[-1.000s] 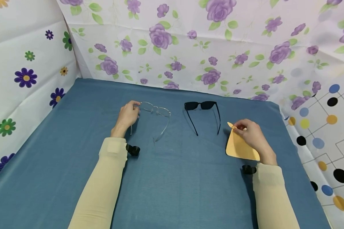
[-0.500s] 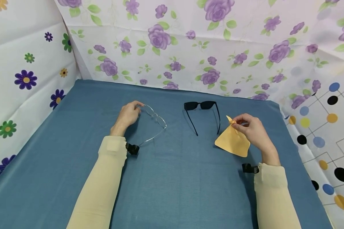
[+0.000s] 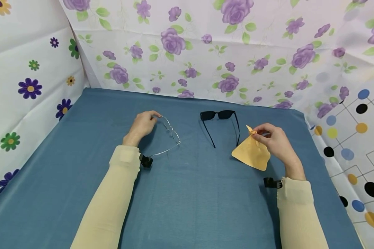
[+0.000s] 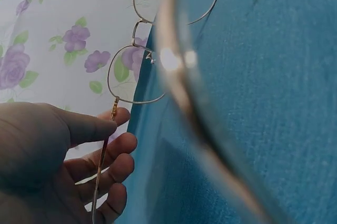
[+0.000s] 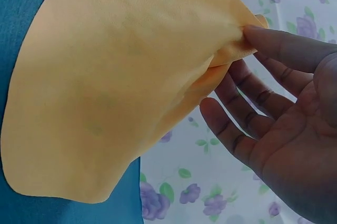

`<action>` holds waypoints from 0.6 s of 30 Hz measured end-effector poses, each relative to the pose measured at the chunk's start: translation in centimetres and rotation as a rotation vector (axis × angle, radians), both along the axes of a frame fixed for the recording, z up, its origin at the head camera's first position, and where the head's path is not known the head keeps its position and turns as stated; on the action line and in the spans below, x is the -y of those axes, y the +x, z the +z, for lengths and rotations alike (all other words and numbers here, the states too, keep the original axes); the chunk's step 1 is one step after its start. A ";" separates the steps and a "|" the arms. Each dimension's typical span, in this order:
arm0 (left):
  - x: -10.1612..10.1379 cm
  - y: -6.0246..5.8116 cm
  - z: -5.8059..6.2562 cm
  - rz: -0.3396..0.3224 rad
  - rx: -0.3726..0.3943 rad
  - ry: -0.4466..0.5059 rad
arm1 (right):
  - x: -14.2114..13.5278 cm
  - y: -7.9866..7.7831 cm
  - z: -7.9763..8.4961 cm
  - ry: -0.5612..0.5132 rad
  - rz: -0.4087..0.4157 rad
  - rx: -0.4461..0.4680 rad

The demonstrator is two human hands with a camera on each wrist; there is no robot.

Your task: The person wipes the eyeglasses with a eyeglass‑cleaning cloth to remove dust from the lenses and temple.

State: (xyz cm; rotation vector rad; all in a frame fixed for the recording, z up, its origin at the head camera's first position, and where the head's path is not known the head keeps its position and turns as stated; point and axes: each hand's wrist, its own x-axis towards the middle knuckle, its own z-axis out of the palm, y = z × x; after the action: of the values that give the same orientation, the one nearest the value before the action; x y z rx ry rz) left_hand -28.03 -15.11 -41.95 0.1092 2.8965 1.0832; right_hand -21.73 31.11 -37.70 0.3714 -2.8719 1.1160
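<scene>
While the left hand (image 3: 142, 125) pinches wire-rimmed glasses (image 3: 172, 130) near a hinge (image 4: 115, 107), the right hand (image 3: 275, 141) pinches a gathered yellow cloth (image 3: 252, 154), both above the blue-covered tabletop (image 3: 190, 197), their spare fingers (image 4: 113, 203) loosely bent. Black sunglasses (image 3: 225, 114) lie unfolded between them, near the cloth; purple-flowered sheeting (image 3: 199, 45) hangs behind. The glasses' free temple (image 4: 184, 95) blurs across the left wrist view.

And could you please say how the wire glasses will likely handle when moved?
The wire glasses look light and easily bent, their rims being thin. The free temple stands unfolded, so it may swing or snag. Pinched near one hinge by the left hand, they may also twist.
</scene>
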 end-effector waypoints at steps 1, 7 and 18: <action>0.0 0.0 0.0 0.004 -0.002 -0.002 | 0.0 0.0 0.0 -0.001 0.002 -0.002; 0.2 -0.2 -0.3 0.040 -0.007 0.002 | 0.3 0.1 0.2 -0.008 -0.003 -0.003; 0.2 0.4 1.7 -0.047 -0.032 0.150 | 0.6 0.4 0.7 -0.005 0.020 -0.034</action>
State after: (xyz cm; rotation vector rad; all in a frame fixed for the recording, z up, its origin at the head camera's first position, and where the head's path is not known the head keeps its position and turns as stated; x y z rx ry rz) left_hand -27.62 -15.27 -40.29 0.1999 2.8214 1.3005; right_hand -21.29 30.47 -36.98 0.4149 -2.8423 1.1083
